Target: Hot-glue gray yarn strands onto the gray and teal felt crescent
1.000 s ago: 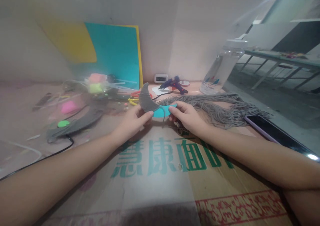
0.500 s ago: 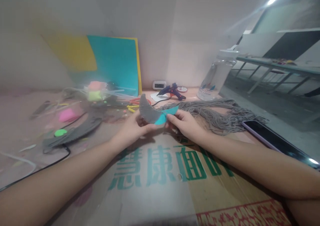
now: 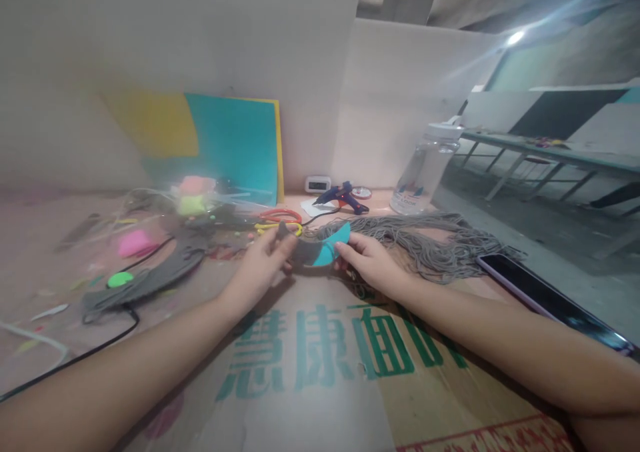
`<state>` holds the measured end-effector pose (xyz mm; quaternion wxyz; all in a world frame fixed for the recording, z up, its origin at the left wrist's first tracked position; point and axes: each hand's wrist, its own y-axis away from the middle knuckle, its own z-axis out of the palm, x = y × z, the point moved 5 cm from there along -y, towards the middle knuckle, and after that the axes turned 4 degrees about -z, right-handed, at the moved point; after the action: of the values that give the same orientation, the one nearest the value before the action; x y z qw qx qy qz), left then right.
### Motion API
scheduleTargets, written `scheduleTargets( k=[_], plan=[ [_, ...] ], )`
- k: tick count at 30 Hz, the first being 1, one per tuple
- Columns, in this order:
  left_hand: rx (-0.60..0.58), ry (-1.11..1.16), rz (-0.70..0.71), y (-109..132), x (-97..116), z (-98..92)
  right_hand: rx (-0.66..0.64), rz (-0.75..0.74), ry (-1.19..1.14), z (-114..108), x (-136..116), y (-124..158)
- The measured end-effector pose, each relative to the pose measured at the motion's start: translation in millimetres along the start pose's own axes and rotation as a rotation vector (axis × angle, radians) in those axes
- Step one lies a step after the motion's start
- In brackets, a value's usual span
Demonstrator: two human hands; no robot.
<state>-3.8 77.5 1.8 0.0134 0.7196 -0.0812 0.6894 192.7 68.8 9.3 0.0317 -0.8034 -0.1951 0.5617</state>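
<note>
A crescent-shaped piece (image 3: pixel 326 252) is held up between my hands, grey and yarn-like on its left part and bare turquoise on its right. My left hand (image 3: pixel 267 257) pinches the grey end, with the thumb across its front. At the turquoise end, my right hand (image 3: pixel 369 259) grips with thumb and fingers; some of those fingers are hidden behind the piece. Just behind and right of it spreads a loose heap of grey yarn (image 3: pixel 440 245). Yellow-and-red-handled tools (image 3: pixel 280 220) lie right behind my left hand.
A dark blue glue gun (image 3: pixel 343 197) rests by a small white clock (image 3: pixel 318 184). A clear bottle (image 3: pixel 423 172) and a phone (image 3: pixel 545 299) are on the right. Left lie a larger grey crescent (image 3: pixel 150 282) and pink clay (image 3: pixel 136 243). Turquoise sheets (image 3: pixel 235 145) lean on the wall.
My left hand has shifted its grip up along the grey end, its thumb now on the front. The crescent has turned to sit more level. The camera view has tilted up slightly.
</note>
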Motion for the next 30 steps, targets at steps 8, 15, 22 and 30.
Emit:
scheduleTargets(
  k=[8, 15, 22, 30],
  plan=[
    [-0.123, -0.269, -0.063, 7, 1, 4.0, -0.055, -0.059, 0.135, 2, -6, 3],
    [-0.119, -0.28, -0.014, 6, -1, 5.7, -0.041, -0.174, 0.438, -27, -30, -13],
    [-0.16, -0.231, 0.033, 5, -4, 10.4, 0.177, -0.022, 0.719, -107, 15, -66],
    [-0.14, -0.263, 0.007, 2, -9, 6.5, 0.055, 0.078, 0.671, -104, 49, -123]
  ],
)
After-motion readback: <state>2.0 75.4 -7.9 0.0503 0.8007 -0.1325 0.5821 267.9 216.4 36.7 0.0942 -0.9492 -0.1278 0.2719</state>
